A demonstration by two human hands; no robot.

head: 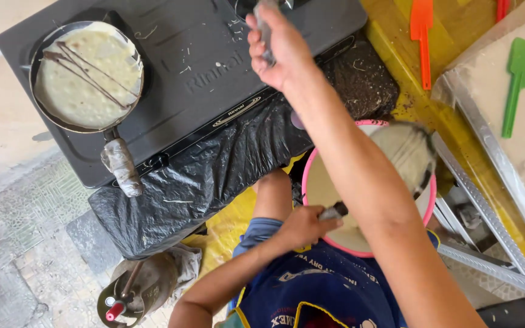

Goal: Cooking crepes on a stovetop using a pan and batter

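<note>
Head view. Tiled floor shows at the near left, where a dark 2-burner stove (195, 79) sits on a low stand wrapped in black plastic sheeting (214, 170); the sheeting probably shields the stand from spills.

1. Small frying pan (86, 76), far left on the stove. It holds a pale crepe streaked with dark sauce lines, and its foil-wrapped handle (121, 167) points toward the near side, within easy reach.
2. Right hand (277, 51), raised over the far middle of the stove. It is closed in a fist around a grey handle (265, 30), most likely that of a second pan; the pan itself is out of view.
3. Left hand (302, 226), near the middle. Its fingers are curled shut on a short dark handle (334, 211) of a round tool (405, 152) that hangs, blurred, above the pink-rimmed basin (308, 176), so drips would likely fall back into the pale batter.
4. Orange spatula (422, 36) and green spatula (514, 85), far right, lying flat on yellow sheeting and a pale board.
5. Olive gas cylinder (135, 291), near left on the floor, beside the stand.

Markings: white lettering on the stove top and front edge; pale print on the person's blue shirt (317, 291).
</note>
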